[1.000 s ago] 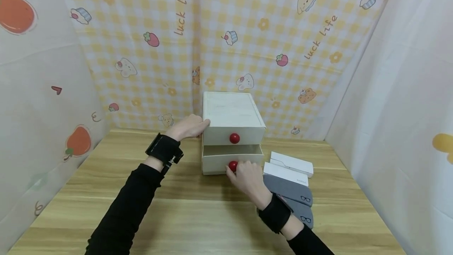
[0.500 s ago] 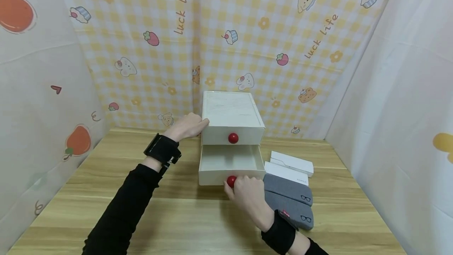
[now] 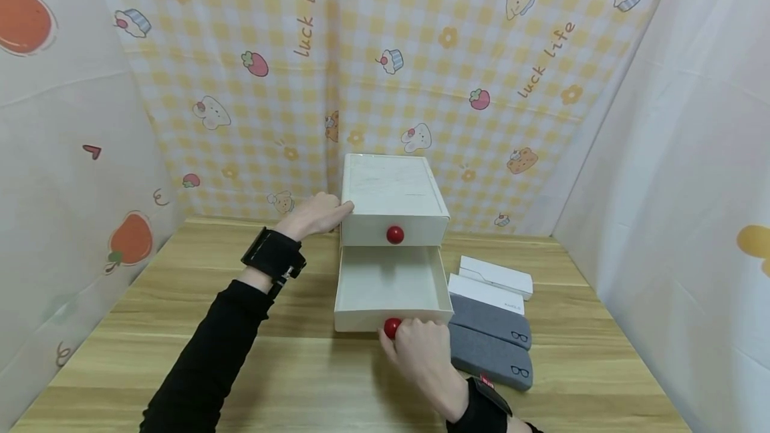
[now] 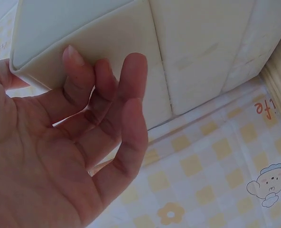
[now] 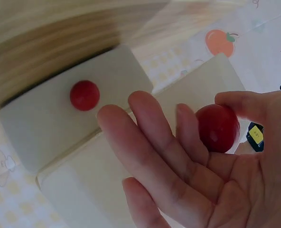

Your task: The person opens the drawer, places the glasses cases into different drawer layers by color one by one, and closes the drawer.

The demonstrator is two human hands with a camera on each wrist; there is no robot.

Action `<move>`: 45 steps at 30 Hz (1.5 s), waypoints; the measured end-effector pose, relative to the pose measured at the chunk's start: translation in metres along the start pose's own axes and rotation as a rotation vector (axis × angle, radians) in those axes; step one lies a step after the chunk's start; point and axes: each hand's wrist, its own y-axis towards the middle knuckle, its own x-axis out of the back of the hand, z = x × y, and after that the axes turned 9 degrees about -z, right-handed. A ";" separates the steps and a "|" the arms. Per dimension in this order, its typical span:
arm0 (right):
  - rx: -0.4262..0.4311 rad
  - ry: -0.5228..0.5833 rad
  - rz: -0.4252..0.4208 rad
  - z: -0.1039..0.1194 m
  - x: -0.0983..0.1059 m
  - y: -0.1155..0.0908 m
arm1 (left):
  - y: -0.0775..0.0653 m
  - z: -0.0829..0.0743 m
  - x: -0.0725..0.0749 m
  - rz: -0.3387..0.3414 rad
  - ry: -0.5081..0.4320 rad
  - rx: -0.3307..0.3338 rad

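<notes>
A small white two-drawer cabinet stands at the back of the table. Its lower drawer is pulled out, showing a bare white inside; the upper drawer is closed. My right hand pinches the lower drawer's round red knob between thumb and index finger, the other fingers bent beside it. My left hand grips the cabinet's upper left edge. Its thumb lies at the top front corner, and in the left wrist view the bent fingers lie against the side wall.
Right of the drawer lie two white boxes and two grey glasses cases in a row on the wooden table. A checked cloth hangs behind the cabinet.
The lower drawer has slid out toward me, drawn by my right hand on the knob. My left hand has stayed at the cabinet's upper left edge.
</notes>
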 end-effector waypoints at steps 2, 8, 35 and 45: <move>0.004 0.002 -0.013 0.000 0.000 -0.002 | -0.001 0.001 0.000 0.001 -0.002 -0.001; 0.022 -0.002 -0.025 -0.003 0.002 -0.006 | -0.003 0.002 -0.002 -0.021 -0.011 0.003; -0.108 0.259 0.365 -0.130 0.019 0.008 | -0.004 0.005 -0.011 -0.104 -0.029 0.010; -0.167 0.255 0.718 -0.141 0.000 -0.010 | -0.003 0.002 -0.013 -0.111 -0.033 0.008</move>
